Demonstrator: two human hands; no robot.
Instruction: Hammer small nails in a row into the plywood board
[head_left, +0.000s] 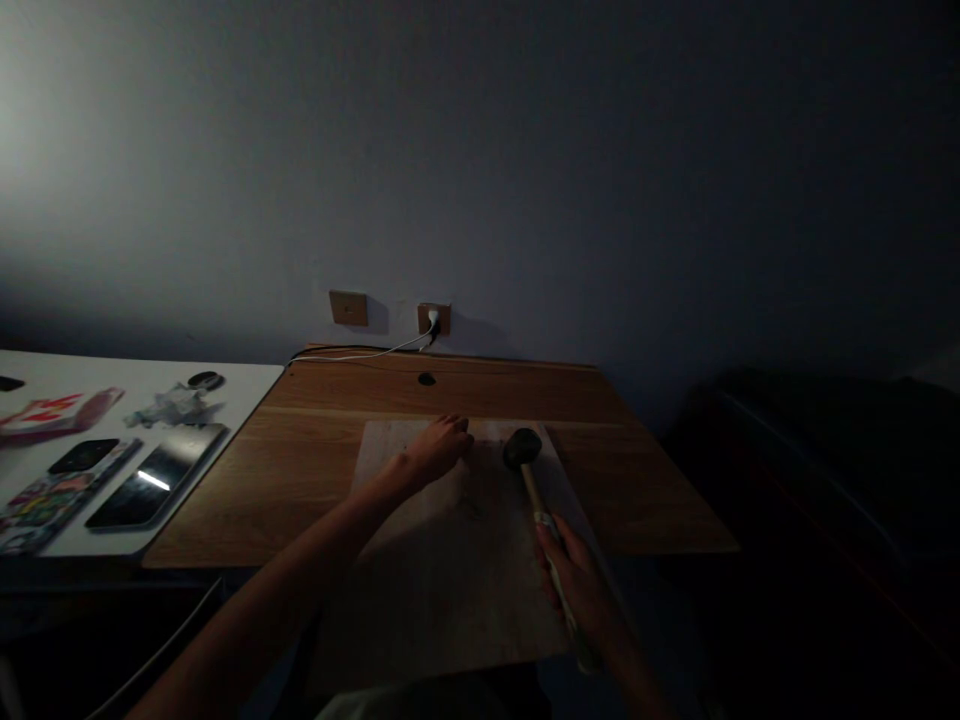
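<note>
A pale wooden board (450, 600) lies over the front of the wooden desk, its near end reaching past the desk's edge. On its right side my right hand (566, 565) is wrapped round the handle of a mallet (523, 450) with a dark, rounded head, which points away from me. My left hand (441, 447) is at the far part of the board, its fingers curled together. Whatever those fingers hold, if anything, is too dark and small to make out. A faint dark mark shows on the board below the left hand.
The wooden desk (285, 470) stands against a wall with a socket (435, 319) and plugged-in cables. To the left, a white table (247, 385) bears a tablet-like device (157, 478), a phone (84, 456), crumpled plastic (176, 405) and a red-and-white packet (56, 412). The right side is very dark.
</note>
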